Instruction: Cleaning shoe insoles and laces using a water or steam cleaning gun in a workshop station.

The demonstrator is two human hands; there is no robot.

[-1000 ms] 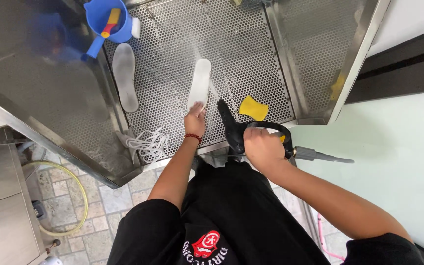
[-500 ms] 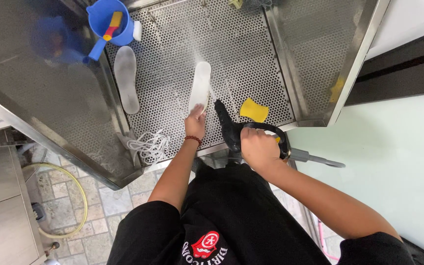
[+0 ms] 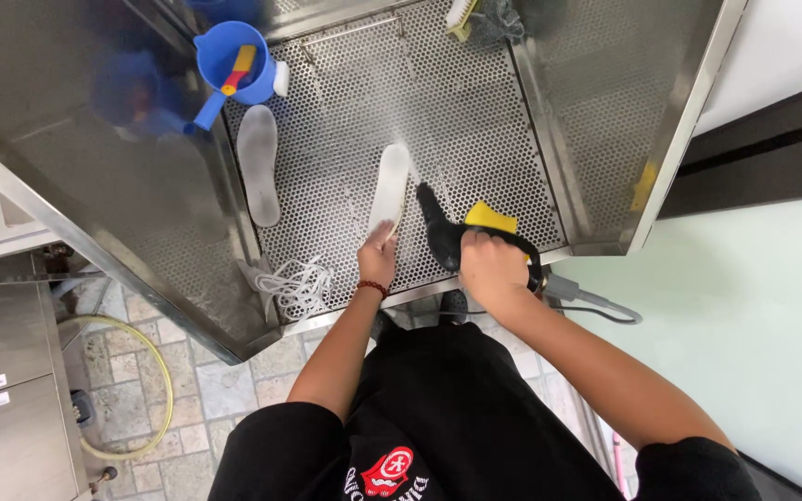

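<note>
The person wears a black short-sleeved top; both sleeves end above the elbow and the forearms are bare. Over the front hangs a black apron or shirt front (image 3: pixel 438 408) bearing a round red emblem (image 3: pixel 388 468) with a white figure inside and a curved line of white lettering under it. The left hand (image 3: pixel 378 260) carries a thin bracelet of dark red beads (image 3: pixel 372 289) at the wrist. The right hand (image 3: pixel 489 269) is bare, with no ring, watch or glove in view.
</note>
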